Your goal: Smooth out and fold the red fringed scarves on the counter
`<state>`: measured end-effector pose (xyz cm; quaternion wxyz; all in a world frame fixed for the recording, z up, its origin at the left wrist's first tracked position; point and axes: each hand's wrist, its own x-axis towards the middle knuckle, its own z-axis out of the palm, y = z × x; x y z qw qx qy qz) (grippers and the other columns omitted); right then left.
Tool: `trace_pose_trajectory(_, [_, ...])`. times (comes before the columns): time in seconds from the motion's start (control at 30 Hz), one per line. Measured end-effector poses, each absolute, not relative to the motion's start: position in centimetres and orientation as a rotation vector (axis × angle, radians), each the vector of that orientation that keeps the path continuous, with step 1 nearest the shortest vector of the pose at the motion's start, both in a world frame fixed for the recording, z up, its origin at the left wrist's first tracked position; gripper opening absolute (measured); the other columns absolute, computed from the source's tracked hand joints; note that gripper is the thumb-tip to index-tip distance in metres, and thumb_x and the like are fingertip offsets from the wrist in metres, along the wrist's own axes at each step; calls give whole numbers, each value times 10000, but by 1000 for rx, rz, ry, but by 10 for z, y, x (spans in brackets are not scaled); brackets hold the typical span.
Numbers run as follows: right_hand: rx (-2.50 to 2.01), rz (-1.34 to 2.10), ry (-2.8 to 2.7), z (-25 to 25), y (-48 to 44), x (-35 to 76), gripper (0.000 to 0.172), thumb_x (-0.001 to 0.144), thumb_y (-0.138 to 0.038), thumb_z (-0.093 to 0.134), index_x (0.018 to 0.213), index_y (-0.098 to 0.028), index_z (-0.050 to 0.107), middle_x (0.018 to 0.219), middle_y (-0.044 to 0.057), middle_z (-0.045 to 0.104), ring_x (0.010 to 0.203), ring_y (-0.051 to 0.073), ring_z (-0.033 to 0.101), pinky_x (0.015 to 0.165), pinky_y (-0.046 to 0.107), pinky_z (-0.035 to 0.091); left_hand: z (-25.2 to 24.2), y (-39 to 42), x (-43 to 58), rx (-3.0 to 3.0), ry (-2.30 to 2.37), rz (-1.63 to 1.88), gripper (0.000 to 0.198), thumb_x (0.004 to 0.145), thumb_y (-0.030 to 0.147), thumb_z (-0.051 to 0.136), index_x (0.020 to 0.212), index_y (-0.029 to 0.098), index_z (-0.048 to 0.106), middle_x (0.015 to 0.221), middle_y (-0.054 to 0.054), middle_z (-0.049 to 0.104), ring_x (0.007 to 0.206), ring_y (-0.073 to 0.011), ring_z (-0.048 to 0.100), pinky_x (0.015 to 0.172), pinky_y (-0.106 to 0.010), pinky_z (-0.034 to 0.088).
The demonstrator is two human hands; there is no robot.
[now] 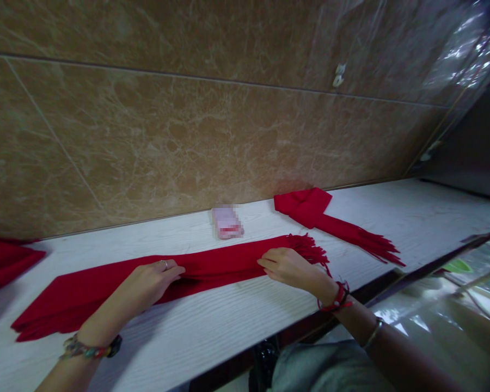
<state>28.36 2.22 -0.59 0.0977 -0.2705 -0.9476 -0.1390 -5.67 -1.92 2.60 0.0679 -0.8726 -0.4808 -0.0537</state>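
A long red scarf with a fringed end lies stretched along the white table. My left hand rests on its middle part, fingers together and pressed onto the cloth. My right hand lies on the scarf near the fringe, fingers bent onto the fabric. A second red scarf, folded at one end with its fringe to the right, lies farther back on the right.
A small pinkish-white packet sits by the marble wall. More red cloth lies at the far left edge. The table's front edge runs diagonally to the right, with a glossy floor below.
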Motion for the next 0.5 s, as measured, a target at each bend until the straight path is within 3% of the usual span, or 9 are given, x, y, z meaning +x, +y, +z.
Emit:
trace_pose_trajectory(0.23, [-864,-485,-2696,-11,21,275,211,824,-97,466,994,-131,585,892,87,622,792,180,552,707,306,446,24,-18,-56,-2587,-1499,61,357,806,52,379,1037,187,614,981,-80,655,851,-189,621,750,-305,493])
trace_pose_trajectory(0.33, [-863,-509,-2697,-11,21,276,181,818,-95,478,945,-131,602,860,79,618,777,180,550,685,298,456,20,-18,-57,-2588,-1381,69,319,816,99,407,1056,193,595,1017,-82,635,881,-186,606,761,-300,485])
trace_pose_trajectory(0.5, [-753,-529,-2659,-10,24,288,187,812,-71,473,927,-107,616,852,91,627,770,185,560,680,305,480,21,-20,-56,-2575,-1230,-5,246,815,115,423,922,202,628,868,-52,634,758,-149,597,682,-242,472])
